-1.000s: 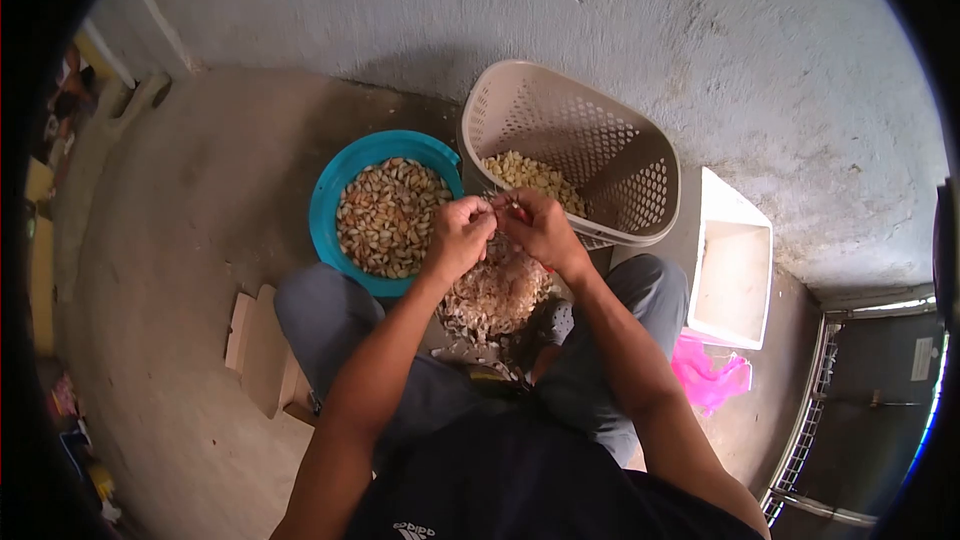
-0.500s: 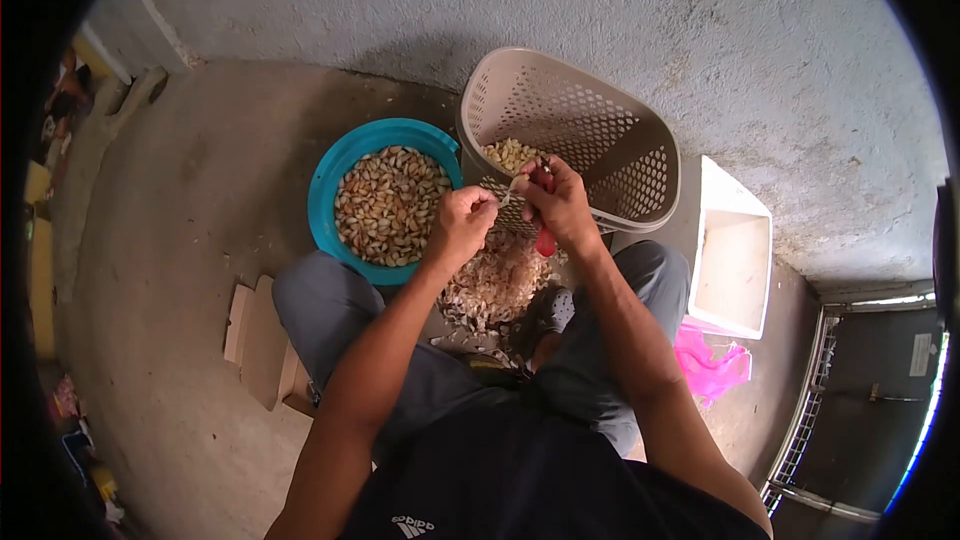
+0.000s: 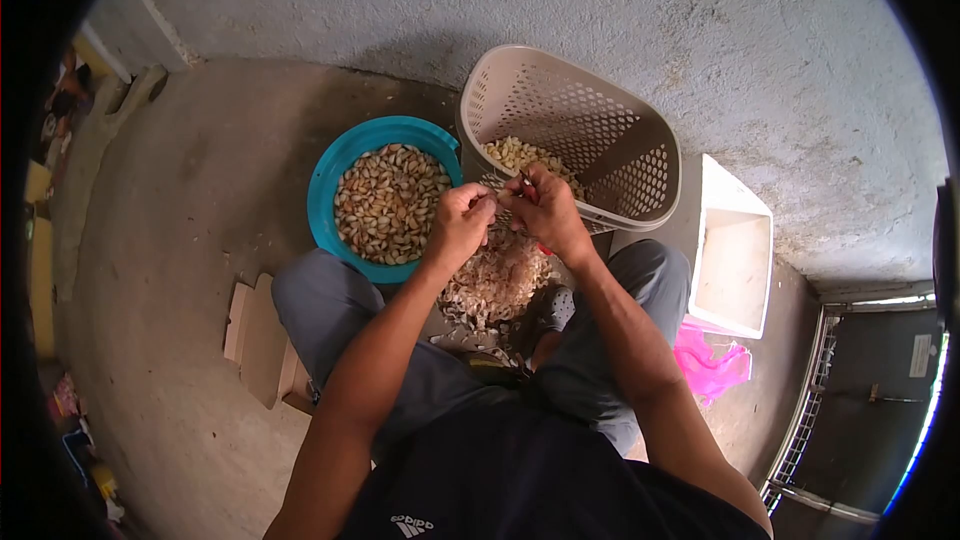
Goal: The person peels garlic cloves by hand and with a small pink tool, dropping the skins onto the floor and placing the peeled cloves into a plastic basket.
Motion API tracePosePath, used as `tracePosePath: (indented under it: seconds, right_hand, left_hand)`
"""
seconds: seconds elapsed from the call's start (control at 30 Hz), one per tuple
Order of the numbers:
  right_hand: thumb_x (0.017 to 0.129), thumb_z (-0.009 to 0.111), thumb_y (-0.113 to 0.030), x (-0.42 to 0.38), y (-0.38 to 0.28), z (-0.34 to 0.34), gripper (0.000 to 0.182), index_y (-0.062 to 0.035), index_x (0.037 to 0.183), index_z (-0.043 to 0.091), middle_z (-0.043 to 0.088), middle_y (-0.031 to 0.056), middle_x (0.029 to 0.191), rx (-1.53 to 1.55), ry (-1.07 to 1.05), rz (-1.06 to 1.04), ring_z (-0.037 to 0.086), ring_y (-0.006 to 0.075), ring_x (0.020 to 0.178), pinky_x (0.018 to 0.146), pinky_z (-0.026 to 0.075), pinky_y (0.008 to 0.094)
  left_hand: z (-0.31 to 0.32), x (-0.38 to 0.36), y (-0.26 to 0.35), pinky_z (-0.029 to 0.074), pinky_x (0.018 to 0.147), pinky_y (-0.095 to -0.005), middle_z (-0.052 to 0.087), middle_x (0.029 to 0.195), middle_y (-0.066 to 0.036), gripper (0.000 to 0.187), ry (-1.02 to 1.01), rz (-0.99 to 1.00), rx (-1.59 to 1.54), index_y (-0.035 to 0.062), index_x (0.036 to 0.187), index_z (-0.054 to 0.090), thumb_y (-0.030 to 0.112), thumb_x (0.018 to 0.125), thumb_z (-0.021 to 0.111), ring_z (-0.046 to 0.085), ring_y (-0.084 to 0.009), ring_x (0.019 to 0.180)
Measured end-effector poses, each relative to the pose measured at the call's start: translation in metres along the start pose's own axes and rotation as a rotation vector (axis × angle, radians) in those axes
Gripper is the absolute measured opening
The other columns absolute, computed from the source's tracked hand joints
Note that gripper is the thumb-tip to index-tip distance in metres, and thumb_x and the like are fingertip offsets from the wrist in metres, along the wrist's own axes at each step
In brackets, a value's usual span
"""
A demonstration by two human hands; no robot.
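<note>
My left hand is closed in a pinch between the teal basin and the basket, its fingertips close to those of my right hand. What it pinches is too small to name. A red-handled tool is in my right hand, partly hidden by the fingers. Unpeeled garlic cloves fill much of the teal basin on the left. Pale peeled cloves lie in the beige perforated basket. Below my hands is a heap of papery skins.
A white foam box stands on the right, with pink plastic beside it. Cardboard lies left of my knee. The rough wall rises behind the basket. My shoe is beside the skins.
Both hands have closed in toward each other. My right hand has turned, hiding more of the red tool, and more of the peeled cloves shows in the basket.
</note>
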State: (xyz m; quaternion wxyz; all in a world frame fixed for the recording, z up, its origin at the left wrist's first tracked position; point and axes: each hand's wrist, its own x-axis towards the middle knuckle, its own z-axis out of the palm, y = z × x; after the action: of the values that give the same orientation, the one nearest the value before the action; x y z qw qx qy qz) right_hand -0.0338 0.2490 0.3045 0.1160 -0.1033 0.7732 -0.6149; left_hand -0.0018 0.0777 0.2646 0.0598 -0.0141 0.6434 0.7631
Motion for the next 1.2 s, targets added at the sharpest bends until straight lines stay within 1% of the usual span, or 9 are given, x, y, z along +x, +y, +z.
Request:
tracePosePath:
  seconds: [0.13,0.33,0.43,0.53,0.63,0.73,0.83,0.93,1.2]
  right_hand:
    - [0.094,0.071,-0.004,-0.006,-0.012,0.002,0.016,0.0018,0.101,0.058,0.06,0.0028,0.075,0.168,-0.002,0.145,0.064,0.011,0.062,0.047,0.05,0.0254]
    - [0.097,0.068,-0.008,-0.001,0.017,0.006,0.017,0.0025,0.106,0.059,0.061,0.0032,0.075,0.778,-0.046,0.33,0.06,0.0113,0.056,0.043,0.046,0.027]
    - [0.099,0.066,-0.011,-0.004,0.01,0.011,0.018,0.0025,0.11,0.059,0.06,0.0028,0.074,0.642,0.041,0.245,0.057,0.0102,0.053,0.042,0.044,0.027]
    - [0.101,0.065,-0.013,0.0,0.007,0.011,0.02,0.003,0.112,0.061,0.061,0.0037,0.074,0.289,0.066,0.133,0.055,0.0094,0.053,0.042,0.043,0.0261]
    - [0.102,0.064,-0.016,-0.002,-0.006,0.008,0.022,0.0044,0.111,0.063,0.063,0.0053,0.075,0.188,0.022,0.14,0.055,0.0089,0.053,0.041,0.042,0.0256]
    - [0.102,0.064,-0.017,-0.002,-0.004,0.002,0.023,0.0045,0.11,0.066,0.065,0.0062,0.077,0.166,-0.063,0.151,0.056,0.0091,0.054,0.041,0.042,0.0251]
    - [0.102,0.064,-0.018,0.001,0.002,-0.005,0.025,0.0052,0.111,0.066,0.065,0.0056,0.078,0.493,-0.146,0.237,0.056,0.0094,0.054,0.041,0.042,0.0247]
    - [0.102,0.064,-0.018,0.002,0.0,-0.009,0.025,0.006,0.11,0.066,0.065,0.0051,0.079,0.562,-0.108,0.257,0.057,0.0096,0.055,0.04,0.042,0.0241]
    - [0.104,0.063,-0.024,0.002,-0.001,-0.022,0.027,0.0028,0.109,0.065,0.064,0.0041,0.079,0.342,-0.047,0.174,0.058,0.0098,0.055,0.042,0.043,0.0234]
  left_hand:
    - [0.005,-0.004,-0.002,0.039,0.039,-0.0235,0.06,0.072,-0.003,0.015,0.069,-0.049,-0.119,-0.0022,0.097,0.066,0.013,0.097,0.062,0.053,-0.0073,0.048]
    - [0.012,-0.006,0.006,0.037,0.038,-0.0233,0.06,0.072,-0.003,0.015,0.1,-0.083,-0.182,-0.0011,0.099,0.065,0.013,0.095,0.064,0.053,-0.0075,0.047]
    - [0.01,-0.003,0.005,0.037,0.038,-0.0235,0.06,0.072,-0.004,0.014,0.112,-0.112,-0.223,-0.0012,0.099,0.065,0.012,0.095,0.063,0.053,-0.0075,0.047]
    - [0.01,0.0,0.003,0.038,0.038,-0.0238,0.06,0.073,-0.003,0.014,0.113,-0.035,-0.153,-0.0015,0.098,0.066,0.012,0.095,0.063,0.053,-0.0076,0.047]
    - [0.008,0.003,0.0,0.038,0.039,-0.0241,0.06,0.073,-0.004,0.014,0.095,0.021,-0.091,-0.0017,0.097,0.066,0.012,0.095,0.063,0.053,-0.0078,0.047]
    - [0.007,-0.001,0.006,0.038,0.038,-0.024,0.06,0.073,-0.004,0.013,0.039,0.018,-0.107,-0.0013,0.096,0.067,0.011,0.095,0.064,0.053,-0.0079,0.047]
    - [0.009,-0.006,0.015,0.036,0.037,-0.0241,0.061,0.073,-0.004,0.012,0.025,-0.129,-0.267,-0.0006,0.094,0.067,0.011,0.094,0.064,0.053,-0.0084,0.046]
    - [0.007,-0.006,0.018,0.035,0.037,-0.0243,0.061,0.072,-0.003,0.011,0.021,-0.174,-0.381,0.0,0.093,0.067,0.011,0.093,0.066,0.053,-0.009,0.046]
    - [0.005,-0.007,0.02,0.034,0.036,-0.0241,0.061,0.072,-0.004,0.011,0.008,-0.178,-0.315,0.0003,0.095,0.067,0.011,0.092,0.066,0.053,-0.0096,0.046]
